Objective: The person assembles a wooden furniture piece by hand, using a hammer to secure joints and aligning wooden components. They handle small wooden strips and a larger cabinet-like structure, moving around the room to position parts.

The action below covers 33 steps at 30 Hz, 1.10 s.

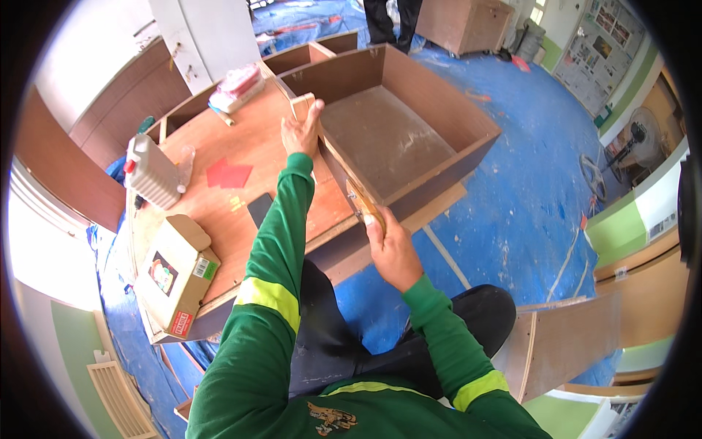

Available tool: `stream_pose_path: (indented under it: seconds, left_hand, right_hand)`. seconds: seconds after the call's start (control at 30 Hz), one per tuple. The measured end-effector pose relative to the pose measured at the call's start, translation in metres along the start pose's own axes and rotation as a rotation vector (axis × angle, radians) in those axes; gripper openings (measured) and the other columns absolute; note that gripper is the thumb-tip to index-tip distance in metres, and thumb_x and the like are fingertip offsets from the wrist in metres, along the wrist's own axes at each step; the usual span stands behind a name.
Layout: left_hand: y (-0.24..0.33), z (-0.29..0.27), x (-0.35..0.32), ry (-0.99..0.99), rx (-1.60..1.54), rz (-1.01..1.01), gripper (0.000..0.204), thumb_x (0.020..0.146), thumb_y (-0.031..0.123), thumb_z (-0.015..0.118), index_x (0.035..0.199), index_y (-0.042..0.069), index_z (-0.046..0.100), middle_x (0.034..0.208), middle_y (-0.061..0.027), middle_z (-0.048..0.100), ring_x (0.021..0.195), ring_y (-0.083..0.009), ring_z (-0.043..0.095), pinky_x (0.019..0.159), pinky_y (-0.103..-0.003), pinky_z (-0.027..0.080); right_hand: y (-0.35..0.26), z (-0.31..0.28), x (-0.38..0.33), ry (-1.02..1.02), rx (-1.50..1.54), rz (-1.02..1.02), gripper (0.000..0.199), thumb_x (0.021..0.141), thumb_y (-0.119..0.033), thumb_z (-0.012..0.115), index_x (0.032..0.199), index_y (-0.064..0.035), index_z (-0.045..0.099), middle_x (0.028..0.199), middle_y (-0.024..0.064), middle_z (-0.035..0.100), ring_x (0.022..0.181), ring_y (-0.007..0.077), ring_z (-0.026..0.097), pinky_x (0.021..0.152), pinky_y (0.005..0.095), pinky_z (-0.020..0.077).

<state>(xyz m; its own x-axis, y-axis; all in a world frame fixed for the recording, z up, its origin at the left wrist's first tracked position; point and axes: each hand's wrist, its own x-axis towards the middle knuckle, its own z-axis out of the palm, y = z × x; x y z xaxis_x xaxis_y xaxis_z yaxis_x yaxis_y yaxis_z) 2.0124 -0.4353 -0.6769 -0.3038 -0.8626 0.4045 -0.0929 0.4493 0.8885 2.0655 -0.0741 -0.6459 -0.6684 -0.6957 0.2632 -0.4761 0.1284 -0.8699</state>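
My left hand (301,136) reaches forward to the drawer's near side panel. Its thumb and fingers are around a small pale wooden piece (301,103). Closer to me, my right hand (395,254) is closed round the brown wooden handle (368,208) of a tool with metal fittings. The tool lies along the panel's edge, and its blade cannot be made out. The large brown wooden drawer (391,139), open side up, rests partly on a reddish-brown wooden panel (281,175).
On the panel lie a grey jug with a red cap (151,173), a cardboard box (175,274), red paper sheets (227,174), a dark phone-like slab (259,208) and a pink-white packet (238,86). Blue sheeting (512,205) covers the floor. Another person's legs (393,22) and a fan (638,133) stand beyond.
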Motion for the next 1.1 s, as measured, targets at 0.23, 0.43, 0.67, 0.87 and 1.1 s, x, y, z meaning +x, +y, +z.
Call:
stream_pose_path:
  seconds: [0.23,0.43,0.67,0.87,1.1]
  left_hand:
    - [0.054,-0.043,0.02,0.093,0.071,0.226,0.073,0.082,0.061,0.094,0.11,-0.004,0.074,0.102,-0.0167,0.08,0.097,-0.0264,0.075,0.087,-0.043,0.059]
    - [0.089,-0.034,0.022,-0.075,0.511,0.168,0.067,0.091,0.077,0.07,0.087,0.011,0.081,0.094,-0.0173,0.078,0.092,-0.0406,0.076,0.083,-0.05,0.059]
    - [0.023,-0.007,-0.027,0.018,0.519,0.163,0.06,0.099,0.066,0.065,0.081,0.011,0.079,0.088,-0.0149,0.077,0.084,-0.042,0.074,0.078,-0.053,0.059]
    - [0.14,-0.014,-0.012,0.242,0.389,0.661,0.051,0.098,0.058,0.074,0.081,0.011,0.08,0.085,-0.0058,0.075,0.075,-0.036,0.074,0.069,-0.046,0.057]
    - [0.069,-0.034,-0.017,0.346,-0.012,0.272,0.091,0.073,0.064,0.099,0.125,-0.006,0.072,0.094,-0.012,0.078,0.089,-0.0219,0.074,0.086,-0.039,0.06]
  right_hand:
    - [0.01,0.03,-0.001,0.013,0.04,-0.023,0.039,0.113,-0.03,0.058,0.143,-0.0046,0.057,0.102,0.0335,0.074,0.101,0.0582,0.069,0.082,0.0629,0.0544]
    - [0.004,0.034,-0.012,0.014,0.014,-0.032,0.037,0.115,-0.031,0.056,0.141,-0.0043,0.057,0.101,0.0332,0.073,0.097,0.0587,0.068,0.079,0.0657,0.0507]
    - [-0.025,-0.025,-0.09,-0.177,0.038,0.2,0.043,0.115,-0.027,0.057,0.149,-0.0005,0.054,0.102,0.0327,0.073,0.099,0.0554,0.071,0.08,0.0569,0.0563]
    - [-0.034,-0.028,-0.073,-0.021,0.133,0.088,0.043,0.114,-0.023,0.059,0.15,-0.0002,0.052,0.106,0.0318,0.073,0.095,0.054,0.072,0.078,0.0533,0.0578]
    - [-0.005,0.015,-0.039,-0.078,0.139,-0.028,0.038,0.113,-0.022,0.06,0.145,-0.0016,0.054,0.102,0.0308,0.073,0.093,0.0553,0.071,0.075,0.0559,0.0559]
